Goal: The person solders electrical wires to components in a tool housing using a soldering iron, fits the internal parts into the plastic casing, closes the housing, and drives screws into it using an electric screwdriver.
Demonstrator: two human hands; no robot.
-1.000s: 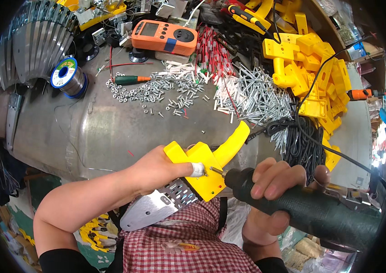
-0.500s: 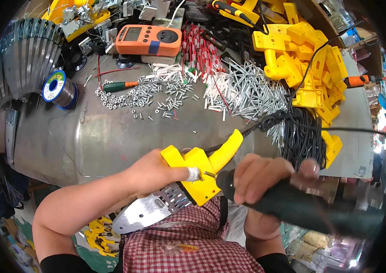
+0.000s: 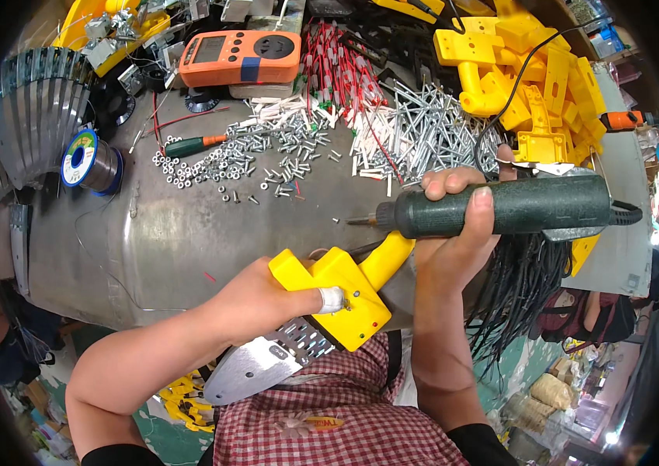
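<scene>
The yellow handle (image 3: 349, 279), joined to a metal blade (image 3: 248, 374), is held at the near edge of the bench (image 3: 189, 248) by the left hand (image 3: 258, 303); its thumb is pressed on the near face, its closed fingers partly hidden. The driver (image 3: 547, 206) is gripped in the curled fingers of the right hand (image 3: 460, 252), with its bit (image 3: 360, 221) directed left, apart from the handle's screw. Beyond, small screws (image 3: 294, 167) are heaped before an orange meter (image 3: 240, 58).

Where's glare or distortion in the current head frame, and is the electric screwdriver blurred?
Head view: pale glare on the left part of the metal tabletop, whose front edge bows under fisheye distortion; electric screwdriver looks reasonably sharp.
</scene>
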